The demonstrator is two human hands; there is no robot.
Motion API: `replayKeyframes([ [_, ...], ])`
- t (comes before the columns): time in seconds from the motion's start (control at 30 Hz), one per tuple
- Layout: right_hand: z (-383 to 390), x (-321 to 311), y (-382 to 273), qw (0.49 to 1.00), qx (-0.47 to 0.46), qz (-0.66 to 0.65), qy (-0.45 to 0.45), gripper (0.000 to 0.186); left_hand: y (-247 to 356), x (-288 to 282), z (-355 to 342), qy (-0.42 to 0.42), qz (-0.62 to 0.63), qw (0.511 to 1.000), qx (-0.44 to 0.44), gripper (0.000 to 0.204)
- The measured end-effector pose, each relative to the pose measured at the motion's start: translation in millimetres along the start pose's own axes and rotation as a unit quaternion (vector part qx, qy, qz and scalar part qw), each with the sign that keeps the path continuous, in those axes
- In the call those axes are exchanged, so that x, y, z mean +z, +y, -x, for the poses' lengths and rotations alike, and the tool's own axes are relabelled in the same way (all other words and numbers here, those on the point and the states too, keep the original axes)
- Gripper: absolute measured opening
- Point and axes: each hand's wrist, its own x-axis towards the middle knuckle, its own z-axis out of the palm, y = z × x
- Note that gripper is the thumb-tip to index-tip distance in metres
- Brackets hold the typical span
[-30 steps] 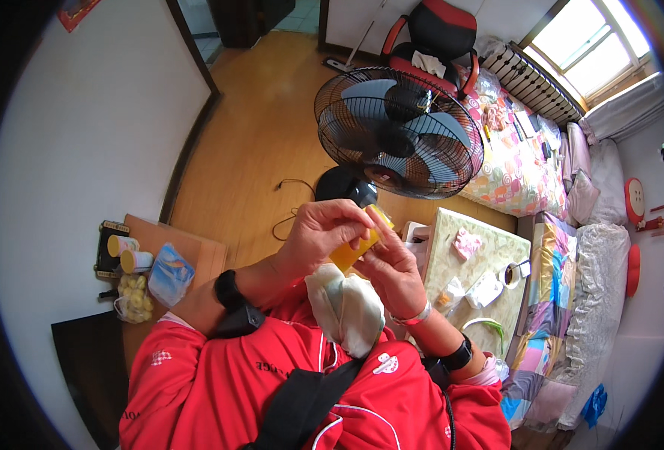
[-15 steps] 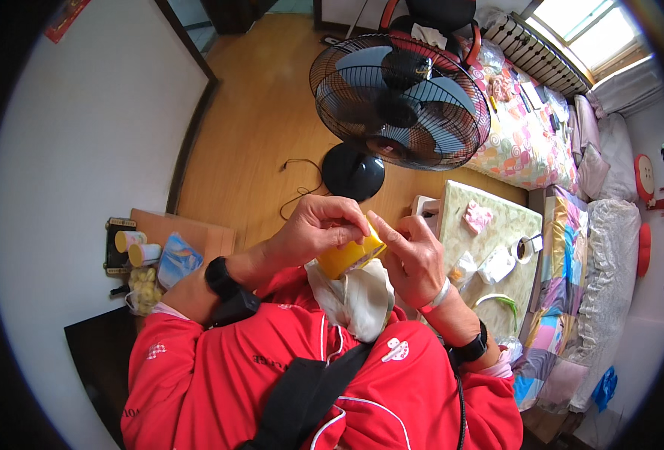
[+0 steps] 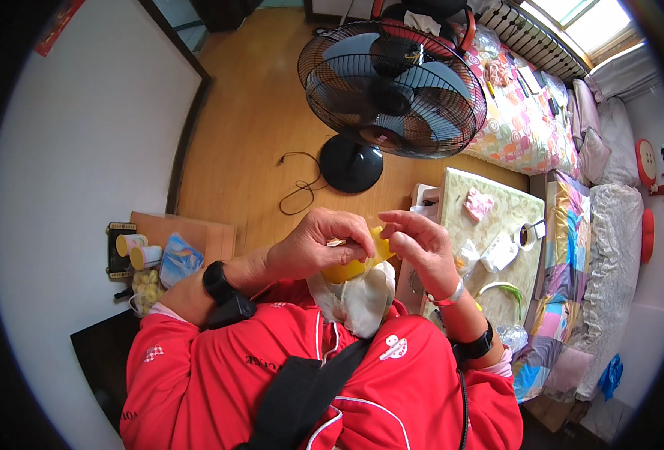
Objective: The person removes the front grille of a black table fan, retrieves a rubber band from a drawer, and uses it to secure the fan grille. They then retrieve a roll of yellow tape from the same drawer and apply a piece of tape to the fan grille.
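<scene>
A soft-looking yellow piece [image 3: 345, 271] is in front of my chest; its exact kind is unclear. My left hand [image 3: 330, 240] pinches its upper edge between thumb and curled fingers. Just to the right, my right hand [image 3: 424, 251] is raised beside the yellow piece's upper corner, index finger and thumb apart; nothing shows between them. Below the yellow piece, a crumpled off-white cloth [image 3: 363, 302] rests against my red clothing. The left fingers hide part of the yellow piece.
Ahead, a black floor fan [image 3: 392, 97] stands near a loose cable [image 3: 300, 196]. On my right, a marble-patterned table [image 3: 459, 214] bears a pink cloth [image 3: 478, 204] and a tape roll [image 3: 526, 235]. Yellow-lidded cups [image 3: 146, 257] sit on a wooden cabinet [image 3: 216, 234] at left.
My right hand has lifted slightly off the yellow piece, its fingers spreading. My left hand has turned over the piece and covers more of it. The view has shifted a little.
</scene>
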Motion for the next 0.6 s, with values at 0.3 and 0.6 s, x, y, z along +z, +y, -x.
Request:
replayKeyframes([
  [0.3, 2, -2, 2, 0.995, -0.028, 0.075, 0.061, 0.039, 0, 4, -3, -0.025, -0.024, 0.999, -0.010, 0.014],
  [0.6, 11, 2, -10, 0.941, -0.121, 0.290, 0.128, 0.035, -4, 6, -5, -0.018, -0.033, 0.999, -0.012, 0.012],
])
